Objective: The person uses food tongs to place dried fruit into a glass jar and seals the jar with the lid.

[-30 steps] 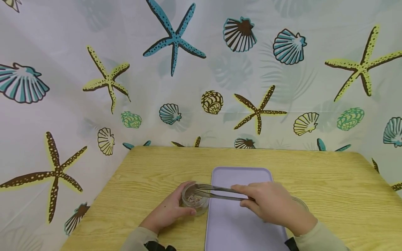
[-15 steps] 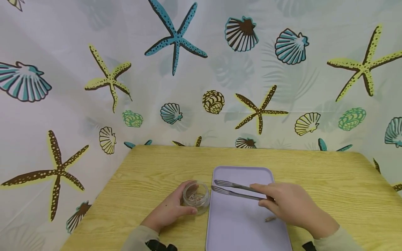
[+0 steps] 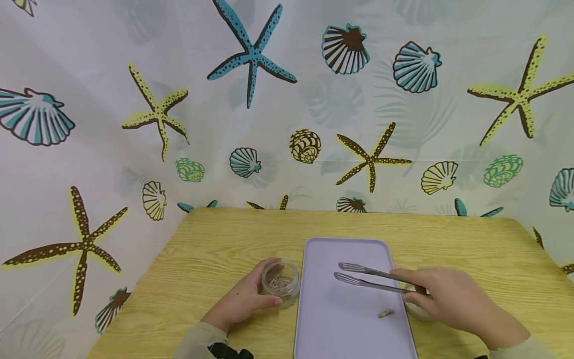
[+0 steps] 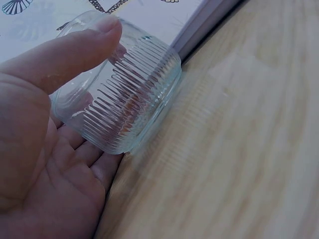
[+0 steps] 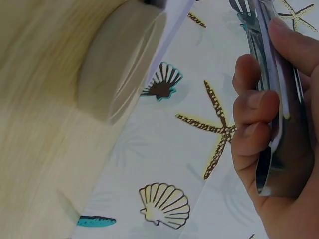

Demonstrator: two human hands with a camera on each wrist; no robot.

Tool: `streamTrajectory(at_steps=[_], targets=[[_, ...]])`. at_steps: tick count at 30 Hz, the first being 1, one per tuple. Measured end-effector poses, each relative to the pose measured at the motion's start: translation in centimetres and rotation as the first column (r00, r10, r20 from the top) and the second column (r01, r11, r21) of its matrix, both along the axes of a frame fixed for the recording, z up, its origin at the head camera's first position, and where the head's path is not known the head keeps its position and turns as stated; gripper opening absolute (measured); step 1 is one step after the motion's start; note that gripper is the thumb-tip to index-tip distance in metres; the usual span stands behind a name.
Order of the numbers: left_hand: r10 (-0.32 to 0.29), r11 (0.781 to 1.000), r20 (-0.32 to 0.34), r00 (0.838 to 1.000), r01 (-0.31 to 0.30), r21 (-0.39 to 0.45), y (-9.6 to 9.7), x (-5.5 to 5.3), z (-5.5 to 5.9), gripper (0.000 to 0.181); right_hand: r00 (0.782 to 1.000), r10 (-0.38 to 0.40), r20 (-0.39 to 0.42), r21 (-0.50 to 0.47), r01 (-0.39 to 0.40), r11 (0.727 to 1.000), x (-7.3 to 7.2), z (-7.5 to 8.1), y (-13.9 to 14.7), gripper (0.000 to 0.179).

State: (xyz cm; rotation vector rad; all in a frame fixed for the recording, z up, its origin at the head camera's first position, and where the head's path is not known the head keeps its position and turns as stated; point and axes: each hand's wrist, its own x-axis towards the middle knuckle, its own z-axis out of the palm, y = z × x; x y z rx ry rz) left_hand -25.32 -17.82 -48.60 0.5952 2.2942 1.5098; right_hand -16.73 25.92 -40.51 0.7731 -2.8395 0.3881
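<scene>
My left hand (image 3: 244,299) grips a clear glass jar (image 3: 292,298) on the table, just left of the tray; some small pale brown bits lie inside it. In the left wrist view the jar's ribbed wall (image 4: 134,94) shows, with the thumb along its side. My right hand (image 3: 453,299) holds metal tongs (image 3: 375,285) level over the lilac tray (image 3: 341,334), their slotted tips apart with nothing between them. A small brownish piece (image 3: 385,313) lies on the tray below the tongs. In the right wrist view, fingers curl round the tongs' handle (image 5: 289,164).
A round pale container (image 3: 418,312) stands right of the tray, partly hidden under my right hand; its side (image 5: 119,55) shows in the right wrist view. The wood-grain table (image 3: 242,229) ends at a hanging cloth (image 3: 278,109) printed with starfish and shells.
My right hand has drawn the tongs rightward from over the jar to above the tray's right half. The brownish piece has come into view from behind that hand. My left hand stays on the jar.
</scene>
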Motion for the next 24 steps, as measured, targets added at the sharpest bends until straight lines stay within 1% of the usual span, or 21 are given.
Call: streamTrajectory(at_steps=[3,8,12,18,24], targets=[[0.0,1.0,0.001,1.0,0.0,0.004,0.0,0.0,0.0,0.094,0.999,-0.016,0.044,0.008,0.016,1.0,0.2,-0.3,1.1,0.042],[-0.006,1.0,0.013,1.0,0.005,0.019,0.0,0.1,0.1,0.095,0.991,-0.066,0.118,0.034,0.062,0.998,0.7,-0.6,3.0,0.044],[-0.012,0.999,0.022,1.0,0.011,0.033,-0.1,0.2,0.1,0.094,0.985,-0.074,0.158,0.047,0.067,0.997,1.2,-0.5,4.7,0.044],[-0.023,0.999,0.019,1.0,0.022,0.038,-0.1,0.1,0.1,0.096,0.98,-0.01,0.197,0.04,0.002,0.999,1.9,-0.7,7.0,0.044],[-0.019,0.999,0.021,1.0,0.018,0.035,-0.1,0.1,0.1,0.096,0.959,0.021,0.282,0.009,-0.024,1.0,2.4,-1.2,8.2,0.044]])
